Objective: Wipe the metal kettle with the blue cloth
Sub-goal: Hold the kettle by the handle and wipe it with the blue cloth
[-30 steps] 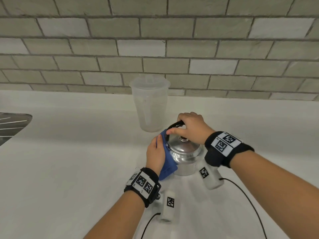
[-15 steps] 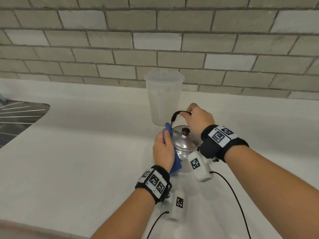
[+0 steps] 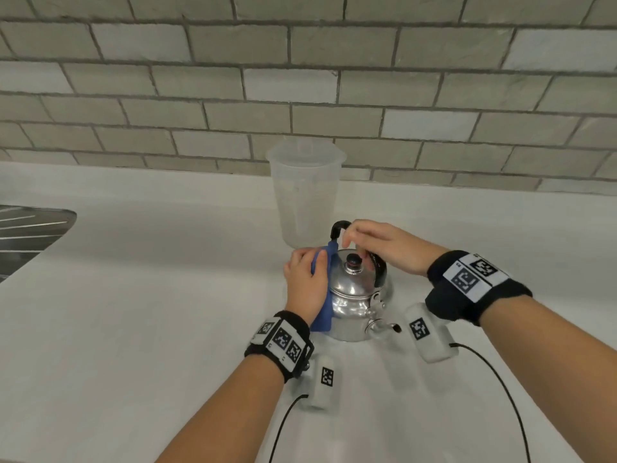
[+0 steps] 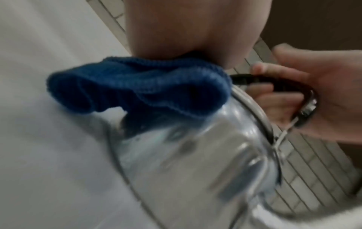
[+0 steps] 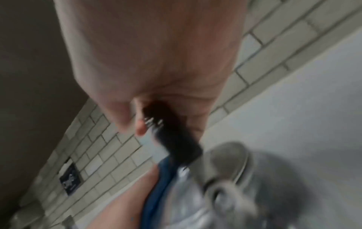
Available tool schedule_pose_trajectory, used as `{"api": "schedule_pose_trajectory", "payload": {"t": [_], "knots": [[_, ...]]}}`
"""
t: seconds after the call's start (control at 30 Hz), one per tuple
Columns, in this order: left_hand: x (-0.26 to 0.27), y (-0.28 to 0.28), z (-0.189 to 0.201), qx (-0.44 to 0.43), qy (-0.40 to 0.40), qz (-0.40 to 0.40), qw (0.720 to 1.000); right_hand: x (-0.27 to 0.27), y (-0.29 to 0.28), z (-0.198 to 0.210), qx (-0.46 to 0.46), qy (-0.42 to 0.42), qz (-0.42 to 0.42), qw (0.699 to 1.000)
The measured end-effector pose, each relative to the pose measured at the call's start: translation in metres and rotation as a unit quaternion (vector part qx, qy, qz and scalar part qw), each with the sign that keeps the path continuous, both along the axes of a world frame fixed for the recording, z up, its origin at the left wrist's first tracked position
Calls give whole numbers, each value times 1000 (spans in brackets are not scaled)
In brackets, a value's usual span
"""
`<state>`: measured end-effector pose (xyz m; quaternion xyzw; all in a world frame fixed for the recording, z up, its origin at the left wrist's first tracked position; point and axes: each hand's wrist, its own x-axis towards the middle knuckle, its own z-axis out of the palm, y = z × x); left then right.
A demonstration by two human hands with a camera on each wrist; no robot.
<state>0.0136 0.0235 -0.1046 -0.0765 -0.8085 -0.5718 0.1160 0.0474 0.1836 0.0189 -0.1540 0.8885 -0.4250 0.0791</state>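
A small shiny metal kettle (image 3: pixel 354 295) stands on the white counter, its spout (image 3: pixel 380 326) pointing toward me and to the right. My left hand (image 3: pixel 305 282) curves round the kettle's left side and holds the blue cloth (image 3: pixel 324 317) against the metal. In the left wrist view the cloth (image 4: pixel 137 86) bunches under my palm on the kettle's shoulder (image 4: pixel 186 155). My right hand (image 3: pixel 384 245) grips the black arched handle (image 3: pixel 380 270) above the lid, fingers curled round it (image 4: pixel 274 80). The right wrist view is blurred, showing the handle (image 5: pixel 172 139) under my palm.
A tall translucent plastic jug (image 3: pixel 305 195) stands just behind the kettle, close to the grey tiled wall (image 3: pixel 334 78). A steel sink drainboard (image 3: pixel 26 228) lies at the far left. Black cables (image 3: pixel 500 396) trail from my wrists over the counter toward me.
My right hand has shifted along the handle, so the lid knob and spout now show. My left hand keeps the cloth on the kettle's left side, slightly farther round.
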Motion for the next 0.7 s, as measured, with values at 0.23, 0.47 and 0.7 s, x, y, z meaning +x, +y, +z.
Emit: {"api": "schedule_pose_trajectory", "payload": {"t": [0.23, 0.47, 0.7], "knots": [[31, 24, 0, -120, 29, 114, 986, 1, -28, -28, -120, 95, -117, 981], [68, 45, 14, -163, -15, 47, 985, -16, -36, -43, -272, 83, -292, 913], [33, 6, 6, -153, 52, -107, 981, -11, -33, -27, -305, 17, -279, 910]]}}
